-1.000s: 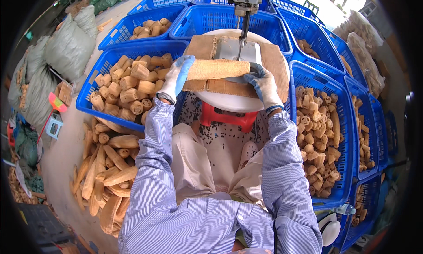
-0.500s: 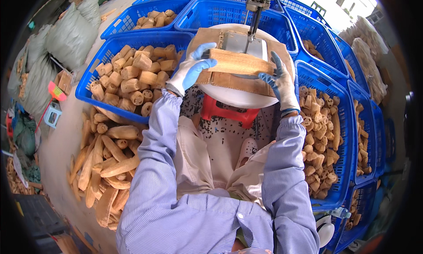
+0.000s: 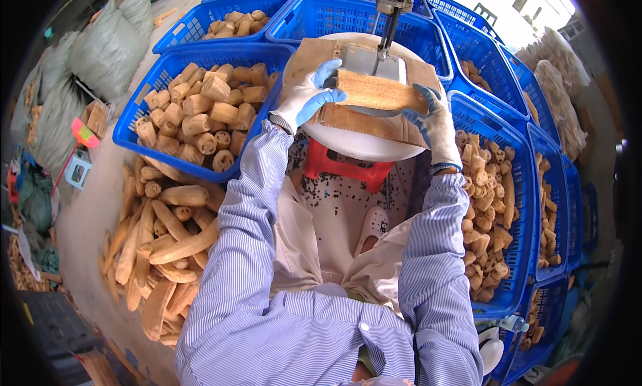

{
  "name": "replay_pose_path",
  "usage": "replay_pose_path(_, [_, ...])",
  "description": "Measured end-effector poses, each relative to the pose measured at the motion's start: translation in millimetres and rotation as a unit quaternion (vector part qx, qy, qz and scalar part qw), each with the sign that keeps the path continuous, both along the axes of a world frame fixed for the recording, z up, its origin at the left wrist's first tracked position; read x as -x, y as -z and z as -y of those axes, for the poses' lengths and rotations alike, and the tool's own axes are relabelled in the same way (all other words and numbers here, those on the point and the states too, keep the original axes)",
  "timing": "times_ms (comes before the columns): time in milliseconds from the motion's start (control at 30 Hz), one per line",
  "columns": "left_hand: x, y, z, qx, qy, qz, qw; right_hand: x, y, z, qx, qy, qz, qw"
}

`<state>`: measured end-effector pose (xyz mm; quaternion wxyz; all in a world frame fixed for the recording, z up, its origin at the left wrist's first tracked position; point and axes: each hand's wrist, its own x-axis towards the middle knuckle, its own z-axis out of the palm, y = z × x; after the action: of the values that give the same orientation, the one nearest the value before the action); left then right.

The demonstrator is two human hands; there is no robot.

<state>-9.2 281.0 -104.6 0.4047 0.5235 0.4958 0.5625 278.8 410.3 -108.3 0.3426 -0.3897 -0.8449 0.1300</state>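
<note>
- The left hand (image 3: pixel 309 100) in its blue-and-white glove is gripping the left end of the long tan dried gourd piece (image 3: pixel 380 91), and the right hand (image 3: pixel 431 122), gloved the same way, is clamping its right end; both hands are closed on it.
- The piece is lying crosswise on the cardboard sheet (image 3: pixel 361 122) covering the round white table (image 3: pixel 364 145), near the table's far edge, and is touching the thin saw blade (image 3: pixel 384 41) coming down from above.
- Judging from this, the fingers are sitting close to the blade, so a slip or a sudden give in the fibrous material could be carrying a glove into the cut.
- The piece could also be twisting against the blade and jamming, since it is being held only by its ends.
- The piece is looking coarse, dry and spongy, pale brown, roughly rectangular from above, like the cut chunks filling the blue basket (image 3: pixel 144 142) off the table's left edge.
</note>
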Motion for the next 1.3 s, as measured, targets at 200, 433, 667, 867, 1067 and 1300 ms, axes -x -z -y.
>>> replay_pose_path(200, [3,14,-7,-0.011,0.000,0.040,0.999,19,-1,7,-0.072,0.055,0.089,0.992])
replay_pose_path(433, [-7,10,-7,-0.048,0.013,0.041,0.998,34,-6,17,-0.070,0.102,0.126,0.984])
replay_pose_path(667, [-12,21,-19,-0.084,-0.070,-0.157,0.982,34,-1,18,-0.080,0.097,0.103,0.987])
replay_pose_path(867, [-8,59,-56,-0.207,-0.176,-0.291,0.917,36,2,9,-0.097,0.086,0.103,0.986])
replay_pose_path(1067, [-8,67,-70,-0.168,-0.217,-0.271,0.923,37,-1,-6,-0.125,0.060,0.127,0.982])
replay_pose_path(1300, [-15,48,-82,-0.101,-0.244,-0.241,0.934,34,-18,-19,-0.077,0.072,0.223,0.969])
